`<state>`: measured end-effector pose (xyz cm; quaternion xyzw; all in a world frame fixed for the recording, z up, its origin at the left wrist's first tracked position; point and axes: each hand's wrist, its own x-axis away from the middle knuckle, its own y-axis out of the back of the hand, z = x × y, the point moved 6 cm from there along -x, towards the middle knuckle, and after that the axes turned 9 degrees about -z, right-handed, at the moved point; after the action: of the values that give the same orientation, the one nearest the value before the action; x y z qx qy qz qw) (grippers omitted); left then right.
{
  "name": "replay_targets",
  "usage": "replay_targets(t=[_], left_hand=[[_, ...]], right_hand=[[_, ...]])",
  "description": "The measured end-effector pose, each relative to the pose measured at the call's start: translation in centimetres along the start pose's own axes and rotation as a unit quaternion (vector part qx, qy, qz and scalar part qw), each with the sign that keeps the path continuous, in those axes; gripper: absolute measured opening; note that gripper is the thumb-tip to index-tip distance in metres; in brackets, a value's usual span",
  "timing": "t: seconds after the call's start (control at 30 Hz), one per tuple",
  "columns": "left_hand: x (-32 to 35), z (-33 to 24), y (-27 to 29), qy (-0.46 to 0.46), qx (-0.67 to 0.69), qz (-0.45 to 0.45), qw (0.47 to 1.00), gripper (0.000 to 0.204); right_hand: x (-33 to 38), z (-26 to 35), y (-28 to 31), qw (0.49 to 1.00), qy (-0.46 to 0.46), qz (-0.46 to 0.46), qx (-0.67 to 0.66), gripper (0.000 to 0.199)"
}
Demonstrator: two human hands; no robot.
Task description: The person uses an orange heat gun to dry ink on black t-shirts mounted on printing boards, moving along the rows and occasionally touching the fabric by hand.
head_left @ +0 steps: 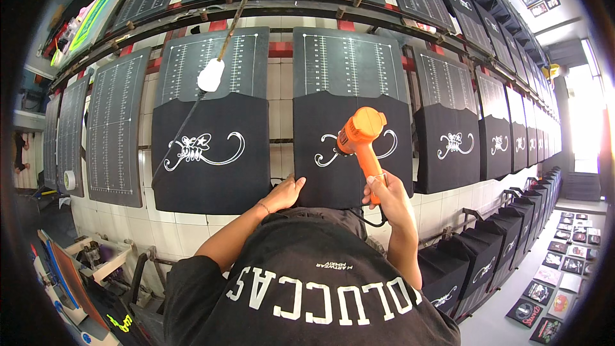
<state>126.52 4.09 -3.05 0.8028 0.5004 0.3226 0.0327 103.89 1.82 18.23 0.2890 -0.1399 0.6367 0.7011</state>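
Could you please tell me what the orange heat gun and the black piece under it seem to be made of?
The orange heat gun looks like moulded plastic: smooth, slightly glossy shell, held by the right hand. The black garment looks like matte knit fabric with a white printed design; the left hand presses its hem.

Two hands are seen: the left hand [284, 193] and the right hand [386, 190]. One orange heat gun [360, 136] is counted. One white plug [211, 75] is seen hanging on a cord. One roll of tape [69, 180] is seen at the left. Two black shirts with a white print are counted close by, the left shirt [211, 154] and the middle shirt [320, 154]. More shirts are lined up to the right; their number cannot be told.
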Motion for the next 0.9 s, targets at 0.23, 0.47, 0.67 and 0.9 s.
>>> replay_targets(t=[0.23,0.47,0.67,0.9], left_hand=[[-0.2,0.6,-0.2,0.011,-0.032,-0.026,0.999,0.073],[-0.4,0.5,-0.1,0.020,-0.080,-0.043,0.996,0.069],[0.4,-1.1,0.8,0.009,-0.062,-0.077,0.995,0.057],[4.4,-1.7,5.9,-0.008,0.096,-0.169,0.981,0.037]], right_hand=[[0.6,0.0,-0.9,1.000,-0.002,0.008,-0.002,0.028],[0.1,-0.2,0.8,0.998,0.020,-0.061,0.028,0.024],[0.4,-1.0,2.6,0.999,0.021,-0.022,-0.032,0.026],[0.8,-2.2,4.5,0.996,0.026,-0.083,-0.005,0.028]])
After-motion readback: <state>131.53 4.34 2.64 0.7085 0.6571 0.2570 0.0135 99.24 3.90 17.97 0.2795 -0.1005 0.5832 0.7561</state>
